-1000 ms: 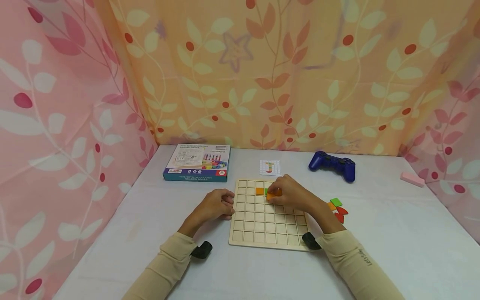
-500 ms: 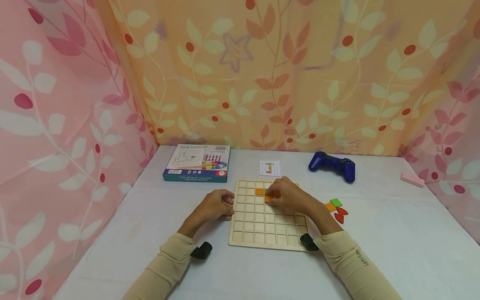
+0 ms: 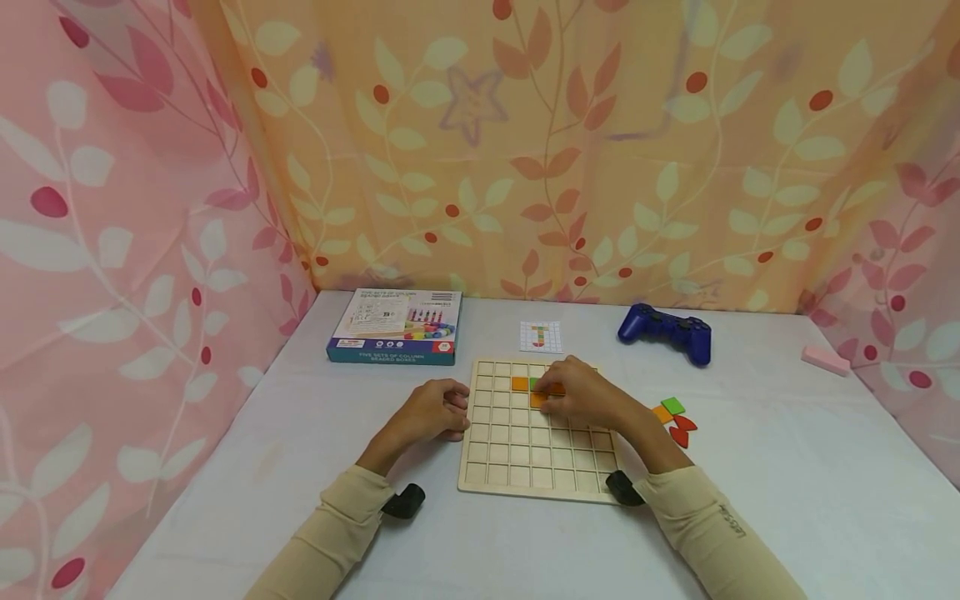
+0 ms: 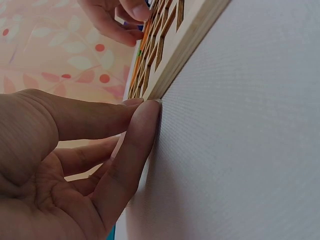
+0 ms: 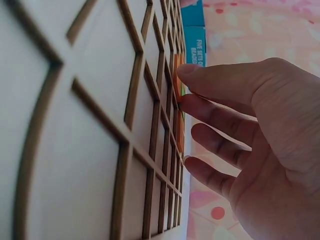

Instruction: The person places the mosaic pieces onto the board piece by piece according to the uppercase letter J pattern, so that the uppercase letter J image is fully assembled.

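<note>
A wooden grid board lies flat on the white table. Its left edge is held by my left hand; in the left wrist view the thumb and forefinger meet at that edge. Over the board's upper part, my right hand has thumb and fingertips on an orange square tile, which lies in a cell of the second row of tiles. Above it, a row holds another orange tile, a green tile and a further orange tile, partly hidden by my fingers.
Right of the board lie loose tiles: a green square, an orange square and red curved pieces. Behind stand a pattern card, a blue game controller and a flat box. A pink block lies far right.
The orange tile has gone from tilted in my right fingers to lying flat in its cell. My right hand has shifted slightly; the left hand has kept its place at the board's edge.
</note>
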A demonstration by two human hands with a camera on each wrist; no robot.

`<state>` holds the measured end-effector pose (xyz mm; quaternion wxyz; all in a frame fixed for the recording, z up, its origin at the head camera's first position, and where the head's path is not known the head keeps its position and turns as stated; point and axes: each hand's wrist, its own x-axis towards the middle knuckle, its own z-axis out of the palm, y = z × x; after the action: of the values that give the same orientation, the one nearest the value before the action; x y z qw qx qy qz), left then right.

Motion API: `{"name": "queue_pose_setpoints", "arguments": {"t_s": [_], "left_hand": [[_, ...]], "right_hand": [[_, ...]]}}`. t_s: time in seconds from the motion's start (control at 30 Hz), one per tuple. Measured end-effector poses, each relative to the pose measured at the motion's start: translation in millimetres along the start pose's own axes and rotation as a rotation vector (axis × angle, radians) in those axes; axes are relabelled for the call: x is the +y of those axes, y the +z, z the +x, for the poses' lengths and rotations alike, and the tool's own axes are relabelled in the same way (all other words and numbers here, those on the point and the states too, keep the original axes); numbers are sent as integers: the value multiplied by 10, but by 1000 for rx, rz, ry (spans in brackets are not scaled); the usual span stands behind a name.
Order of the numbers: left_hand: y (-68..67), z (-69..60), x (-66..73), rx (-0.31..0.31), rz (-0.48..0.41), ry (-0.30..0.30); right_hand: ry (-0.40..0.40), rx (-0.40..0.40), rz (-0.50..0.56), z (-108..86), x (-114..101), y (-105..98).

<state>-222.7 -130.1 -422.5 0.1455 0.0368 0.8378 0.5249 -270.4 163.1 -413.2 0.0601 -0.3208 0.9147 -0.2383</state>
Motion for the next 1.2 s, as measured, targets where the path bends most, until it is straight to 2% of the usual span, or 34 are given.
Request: {"name": "queue_pose_setpoints", "arguments": {"t_s": [0.17,0.4,0.67,0.83,1.2], "left_hand": [[10,13,-26,-4,2,-7],[16,23,-51,-7,1,3],[11,14,-23,-3,1,-4],[10,6,-4,0,5,-5],[5,-1,1,3,0,0]], "right_hand": [[6,13,7,-61,27,-32],[96,34,47,-257,92,-160],[77,101,15,-541,324,-306],[125,122,-21,-728,481,-372],[245,137,-9,-1041,797,-525]]}}
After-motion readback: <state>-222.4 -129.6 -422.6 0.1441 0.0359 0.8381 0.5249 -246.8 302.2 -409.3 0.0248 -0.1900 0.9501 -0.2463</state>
